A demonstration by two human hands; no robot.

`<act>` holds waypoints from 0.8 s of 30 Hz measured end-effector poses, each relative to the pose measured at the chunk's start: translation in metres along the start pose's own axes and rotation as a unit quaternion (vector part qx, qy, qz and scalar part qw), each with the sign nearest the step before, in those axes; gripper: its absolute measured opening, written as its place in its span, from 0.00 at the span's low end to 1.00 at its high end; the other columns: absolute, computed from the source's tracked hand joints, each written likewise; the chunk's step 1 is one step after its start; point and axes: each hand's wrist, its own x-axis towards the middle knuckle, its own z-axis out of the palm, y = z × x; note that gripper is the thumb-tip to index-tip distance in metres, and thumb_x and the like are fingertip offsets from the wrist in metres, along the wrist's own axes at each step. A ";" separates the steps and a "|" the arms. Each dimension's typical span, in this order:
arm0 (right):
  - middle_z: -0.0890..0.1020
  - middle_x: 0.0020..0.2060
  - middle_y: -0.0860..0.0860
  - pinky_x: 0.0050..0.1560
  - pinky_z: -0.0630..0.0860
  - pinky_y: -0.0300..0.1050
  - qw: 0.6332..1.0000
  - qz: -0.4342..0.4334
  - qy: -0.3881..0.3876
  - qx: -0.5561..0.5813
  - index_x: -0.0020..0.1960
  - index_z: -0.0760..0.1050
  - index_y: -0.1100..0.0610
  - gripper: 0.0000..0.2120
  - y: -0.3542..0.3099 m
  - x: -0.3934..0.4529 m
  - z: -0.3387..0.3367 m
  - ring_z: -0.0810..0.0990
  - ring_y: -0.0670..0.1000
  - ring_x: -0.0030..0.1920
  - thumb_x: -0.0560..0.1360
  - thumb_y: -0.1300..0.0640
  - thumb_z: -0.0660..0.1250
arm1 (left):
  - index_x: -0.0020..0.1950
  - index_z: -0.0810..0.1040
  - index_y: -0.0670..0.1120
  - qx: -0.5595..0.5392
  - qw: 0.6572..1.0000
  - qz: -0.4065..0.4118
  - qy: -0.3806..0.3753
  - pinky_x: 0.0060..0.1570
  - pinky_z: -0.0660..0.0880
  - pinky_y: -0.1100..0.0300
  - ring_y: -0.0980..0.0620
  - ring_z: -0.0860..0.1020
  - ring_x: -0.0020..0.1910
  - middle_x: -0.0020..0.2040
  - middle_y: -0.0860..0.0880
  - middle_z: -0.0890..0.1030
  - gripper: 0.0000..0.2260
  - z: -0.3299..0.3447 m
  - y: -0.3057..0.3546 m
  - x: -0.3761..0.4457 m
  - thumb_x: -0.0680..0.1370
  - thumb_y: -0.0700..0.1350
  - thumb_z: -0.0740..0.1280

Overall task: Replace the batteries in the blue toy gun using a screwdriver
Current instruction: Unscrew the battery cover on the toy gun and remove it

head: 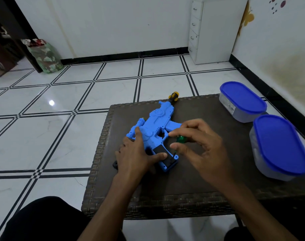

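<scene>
The blue toy gun [155, 126] lies flat on its side on the dark woven counter [191, 180], toward the far left part of the top, its yellow-and-black muzzle [173, 96] pointing away from me and reaching just past the far edge. The grip end faces me, and there the black battery cover [163, 154] shows in the blue shell.

My left hand [139, 153] presses down on the gun's rear body, fingers straight and spread, the thumb lying along the lower edge of the black cover. My right hand [200, 145] hovers just to the right of the grip, its thumb and fingertips curled round and pinching the green handle of the screwdriver [179, 139]. The thin shaft runs down from the handle to the corner of the battery cover, where its tip meets the gun.

A small black piece [116, 164] sits at the counter's left edge, just beside my left wrist; I cannot tell what it is. Two clear containers with blue lids stand on the right side, one further [242, 100] and one nearer [280, 145], well apart from the gun. My dark-clothed knee [44, 220] shows below, over the white tiled floor [52, 127]
</scene>
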 end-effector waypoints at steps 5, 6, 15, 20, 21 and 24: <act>0.82 0.49 0.49 0.53 0.80 0.40 1.000 0.012 0.013 0.016 0.56 0.82 0.55 0.14 -0.002 -0.003 -0.003 0.83 0.48 0.50 0.73 0.66 0.74 | 0.80 0.44 0.52 0.021 0.999 0.006 0.025 0.67 0.63 0.44 0.38 0.64 0.71 0.74 0.39 0.60 0.55 -0.003 0.007 -0.006 0.64 0.73 0.68; 0.83 0.50 0.48 0.54 0.80 0.40 0.999 0.030 0.012 0.038 0.58 0.80 0.53 0.17 -0.003 -0.005 -0.004 0.84 0.48 0.52 0.73 0.68 0.73 | 0.80 0.44 0.52 0.027 0.999 0.007 0.030 0.67 0.63 0.45 0.38 0.65 0.71 0.74 0.39 0.60 0.55 -0.003 0.008 -0.006 0.64 0.74 0.67; 0.80 0.55 0.51 0.56 0.80 0.42 1.000 0.016 0.025 0.006 0.55 0.83 0.58 0.11 -0.003 -0.009 -0.007 0.81 0.48 0.58 0.73 0.61 0.74 | 0.80 0.44 0.51 0.046 0.998 0.009 0.034 0.66 0.63 0.44 0.38 0.65 0.71 0.73 0.39 0.61 0.55 -0.006 0.012 -0.006 0.64 0.74 0.67; 0.82 0.51 0.48 0.53 0.82 0.45 0.998 0.023 0.060 -0.003 0.56 0.82 0.56 0.13 -0.001 -0.009 -0.009 0.84 0.48 0.52 0.73 0.66 0.73 | 0.80 0.44 0.51 0.042 0.999 0.007 0.030 0.66 0.63 0.45 0.38 0.65 0.70 0.72 0.39 0.62 0.55 -0.007 0.012 -0.006 0.64 0.73 0.68; 0.83 0.52 0.48 0.54 0.82 0.46 0.998 0.036 0.058 0.015 0.58 0.81 0.56 0.15 -0.001 -0.009 -0.009 0.84 0.47 0.54 0.74 0.67 0.73 | 0.80 0.44 0.51 0.043 0.999 0.008 0.029 0.66 0.63 0.45 0.38 0.65 0.70 0.72 0.39 0.62 0.55 -0.007 0.012 -0.006 0.64 0.73 0.68; 0.85 0.54 0.47 0.57 0.81 0.46 0.995 0.067 0.054 0.056 0.61 0.79 0.57 0.17 -0.003 -0.011 -0.009 0.84 0.45 0.56 0.74 0.68 0.71 | 0.80 0.43 0.51 0.040 0.999 0.007 0.027 0.66 0.63 0.45 0.38 0.65 0.70 0.73 0.39 0.62 0.55 -0.007 0.012 -0.006 0.64 0.73 0.68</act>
